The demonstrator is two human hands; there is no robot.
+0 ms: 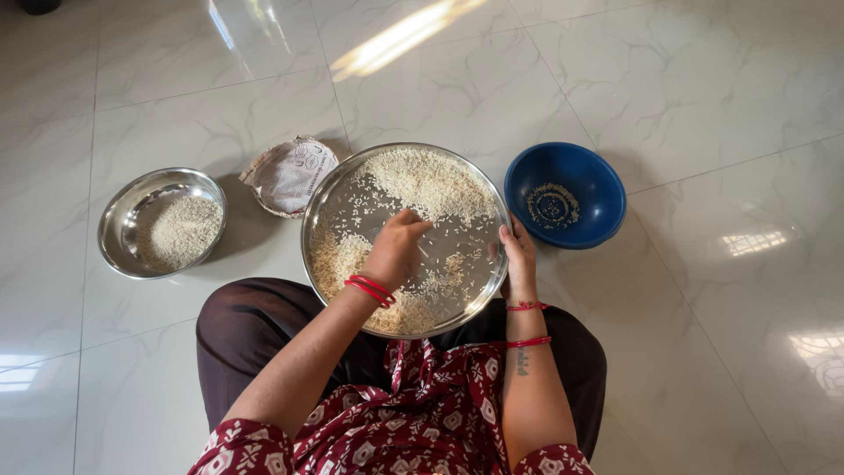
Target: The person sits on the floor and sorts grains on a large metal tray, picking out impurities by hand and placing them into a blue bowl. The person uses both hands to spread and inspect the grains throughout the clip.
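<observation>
A person sits on a glossy white marble floor [686, 105], seen from above, with a wide round steel plate [330, 211] resting across the lap at the centre of the frame. Rice [431, 180] lies spread over the plate — a thick pale heap toward its upper part, another band along the lower left edge, and loose scattered grains on the bare metal between.

The left hand [396, 249] reaches into the middle of the plate with its fingers bunched and curled down onto the grains; whether it pinches anything between the fingertips cannot be told from here. Red bangles [370, 289] circle that wrist. The right hand [520, 259] clasps the plate's right rim, fingers wrapped over the edge, steadying it.

Just to the right of the plate, in the upper right of centre, stands a blue bowl [589, 167] with a small patch of grains at its bottom. At the left of the frame sits a steel bowl [123, 211] partly filled with rice. Between that bowl and the plate — touching the plate's upper left rim — is an open paper-lined sack [290, 174], its mouth rolled down.
</observation>
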